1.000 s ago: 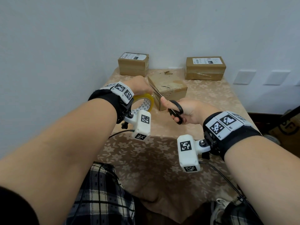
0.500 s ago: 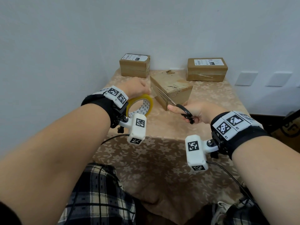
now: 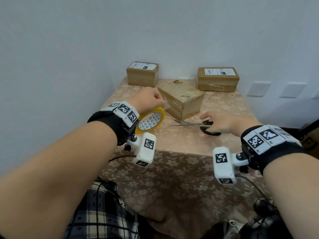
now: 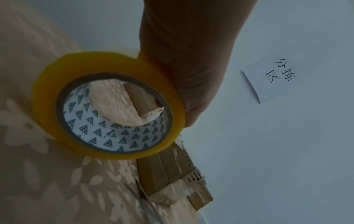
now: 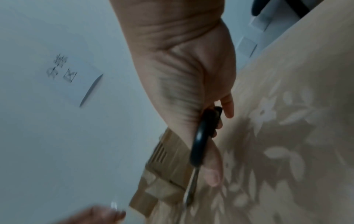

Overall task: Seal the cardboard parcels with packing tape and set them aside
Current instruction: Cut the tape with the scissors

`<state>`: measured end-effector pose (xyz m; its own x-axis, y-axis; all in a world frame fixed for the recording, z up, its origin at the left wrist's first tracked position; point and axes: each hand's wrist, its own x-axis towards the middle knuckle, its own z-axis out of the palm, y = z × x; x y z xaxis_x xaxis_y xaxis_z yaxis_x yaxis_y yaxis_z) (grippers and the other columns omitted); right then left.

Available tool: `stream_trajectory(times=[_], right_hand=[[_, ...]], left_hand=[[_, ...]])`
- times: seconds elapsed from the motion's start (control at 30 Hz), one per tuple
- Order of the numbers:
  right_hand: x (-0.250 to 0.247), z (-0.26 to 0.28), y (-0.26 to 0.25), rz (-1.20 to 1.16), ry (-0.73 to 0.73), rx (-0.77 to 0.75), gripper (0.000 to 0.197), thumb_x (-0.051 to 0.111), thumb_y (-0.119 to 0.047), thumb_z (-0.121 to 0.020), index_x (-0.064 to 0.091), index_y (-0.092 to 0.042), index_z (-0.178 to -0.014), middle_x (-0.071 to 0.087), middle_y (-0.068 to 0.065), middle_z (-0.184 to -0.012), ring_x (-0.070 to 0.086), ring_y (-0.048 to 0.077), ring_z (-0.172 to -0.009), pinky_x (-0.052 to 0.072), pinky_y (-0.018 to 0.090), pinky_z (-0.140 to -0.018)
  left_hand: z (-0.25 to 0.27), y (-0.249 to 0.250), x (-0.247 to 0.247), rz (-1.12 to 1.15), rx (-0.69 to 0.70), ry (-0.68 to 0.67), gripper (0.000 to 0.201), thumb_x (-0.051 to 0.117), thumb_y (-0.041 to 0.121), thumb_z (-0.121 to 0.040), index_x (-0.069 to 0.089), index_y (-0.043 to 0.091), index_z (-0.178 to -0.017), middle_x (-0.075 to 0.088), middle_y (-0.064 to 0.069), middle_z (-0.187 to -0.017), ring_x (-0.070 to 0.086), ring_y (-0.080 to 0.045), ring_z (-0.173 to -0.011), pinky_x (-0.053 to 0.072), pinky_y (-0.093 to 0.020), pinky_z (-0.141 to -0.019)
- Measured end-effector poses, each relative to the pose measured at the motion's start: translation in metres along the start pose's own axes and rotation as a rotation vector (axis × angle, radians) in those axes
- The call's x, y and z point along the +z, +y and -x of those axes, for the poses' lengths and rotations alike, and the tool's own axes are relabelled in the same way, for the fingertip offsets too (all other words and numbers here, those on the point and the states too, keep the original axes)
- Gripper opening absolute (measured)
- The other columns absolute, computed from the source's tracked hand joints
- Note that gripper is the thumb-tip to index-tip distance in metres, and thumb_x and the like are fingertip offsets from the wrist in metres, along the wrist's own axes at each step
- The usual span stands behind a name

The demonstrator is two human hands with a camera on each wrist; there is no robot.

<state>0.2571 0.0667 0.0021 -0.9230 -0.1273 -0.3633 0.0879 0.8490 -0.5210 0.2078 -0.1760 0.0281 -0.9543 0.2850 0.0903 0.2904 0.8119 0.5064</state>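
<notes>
A worn cardboard parcel (image 3: pixel 183 100) lies skewed at the middle of the table (image 3: pixel 233 111); the left wrist view shows clear tape over its near corner (image 4: pixel 162 171). My left hand (image 3: pixel 150 99) grips a yellow tape roll (image 3: pixel 156 111) on edge just left of the parcel, fingertips close to the parcel's left end. In the left wrist view the tape roll (image 4: pixel 44 97) fills the middle. Black-handled scissors (image 3: pixel 195 125) lie on the cloth in front of the parcel, blades slightly apart and pointing left. My right hand (image 3: pixel 219 120) holds their handles, fingers round the black scissors loop (image 5: pixel 201 145).
Two labelled parcels stand against the back wall, one at the left (image 3: pixel 142 75) and one at the right (image 3: pixel 217 79). The table's front edge (image 3: pixel 181 150) runs just below my wrists. A paper note (image 4: pixel 272 78) hangs on the wall. Wall plates (image 3: pixel 259 88) sit at the right.
My right hand has brought the scissors down and rightward from the tape at the parcel's near corner onto the cloth. The left hand and roll stayed beside the parcel.
</notes>
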Motion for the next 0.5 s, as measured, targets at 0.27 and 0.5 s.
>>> stream_trajectory(times=[0.27,0.5], right_hand=[[-0.013,-0.001,0.034,0.387,0.173,0.007,0.048,0.074,-0.017,-0.081,0.043,-0.016,-0.118,0.052,0.008,-0.113,0.05,0.017,-0.081,0.038,0.022,-0.066],[-0.018,-0.013,0.025,0.482,0.251,-0.122,0.028,0.068,-0.012,-0.084,0.041,-0.019,-0.078,0.055,0.003,-0.083,0.041,0.016,-0.065,0.029,0.024,-0.052]], left_hand=[[0.003,-0.006,0.013,0.087,0.011,0.172,0.013,0.058,0.019,-0.087,0.063,0.012,-0.077,0.063,0.002,-0.081,0.058,-0.015,-0.08,0.046,-0.03,-0.073],[0.01,0.002,0.028,0.196,0.06,0.319,0.013,0.058,0.022,-0.09,0.062,0.019,-0.078,0.064,0.008,-0.084,0.057,-0.008,-0.086,0.043,-0.025,-0.078]])
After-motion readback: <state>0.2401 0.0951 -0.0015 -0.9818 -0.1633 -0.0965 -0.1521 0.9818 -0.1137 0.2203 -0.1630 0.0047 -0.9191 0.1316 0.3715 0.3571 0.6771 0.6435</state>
